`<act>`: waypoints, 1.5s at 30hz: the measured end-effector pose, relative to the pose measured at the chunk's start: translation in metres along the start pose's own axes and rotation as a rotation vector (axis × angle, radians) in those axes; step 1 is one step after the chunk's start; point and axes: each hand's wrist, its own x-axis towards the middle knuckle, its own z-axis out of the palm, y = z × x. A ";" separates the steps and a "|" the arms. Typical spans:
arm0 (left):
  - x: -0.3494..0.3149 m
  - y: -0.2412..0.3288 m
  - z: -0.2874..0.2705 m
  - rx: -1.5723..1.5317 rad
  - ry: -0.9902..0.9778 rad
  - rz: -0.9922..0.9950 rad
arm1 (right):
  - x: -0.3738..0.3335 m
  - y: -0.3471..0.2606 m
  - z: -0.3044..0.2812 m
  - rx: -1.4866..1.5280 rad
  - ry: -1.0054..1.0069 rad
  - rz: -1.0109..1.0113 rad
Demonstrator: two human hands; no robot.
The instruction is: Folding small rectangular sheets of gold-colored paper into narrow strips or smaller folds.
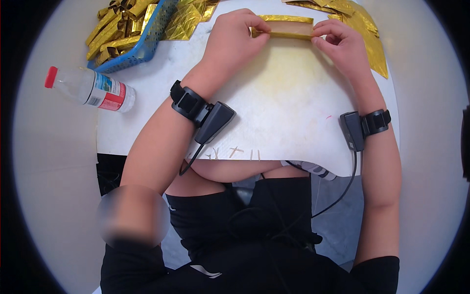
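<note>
Between my hands is a folded piece of gold foil paper (pixel 290 35), long and narrow, with two gold edges and a paler strip between them. My left hand (pixel 236 33) pinches its left end between thumb and fingers. At the right end my right hand (pixel 344 43) is closed on it, fingers curled and the thumb below. The piece is at the far part of the white table (pixel 274 108). Whether it touches the surface I cannot tell.
A blue plastic basket (pixel 155 34) of folded gold foil pieces (pixel 115 32) stands far left. Flat gold sheets (pixel 183 22) lie beside it, and more gold sheets (pixel 364 36) lie far right. A red-capped clear bottle (pixel 90 89) lies on its side at left.
</note>
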 end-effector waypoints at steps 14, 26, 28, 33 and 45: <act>-0.002 0.000 0.001 0.013 -0.158 -0.126 | -0.004 -0.012 0.002 -0.040 -0.141 0.206; -0.003 -0.001 0.001 0.001 -0.145 -0.122 | -0.003 -0.015 0.001 -0.036 -0.163 0.202; -0.003 -0.001 0.001 0.005 -0.147 -0.121 | -0.003 -0.015 0.001 -0.025 -0.162 0.199; -0.003 0.000 0.001 0.013 -0.151 -0.128 | -0.004 -0.017 0.002 -0.016 -0.150 0.197; -0.003 0.001 0.001 -0.002 -0.152 -0.132 | -0.004 -0.018 0.002 -0.044 -0.163 0.195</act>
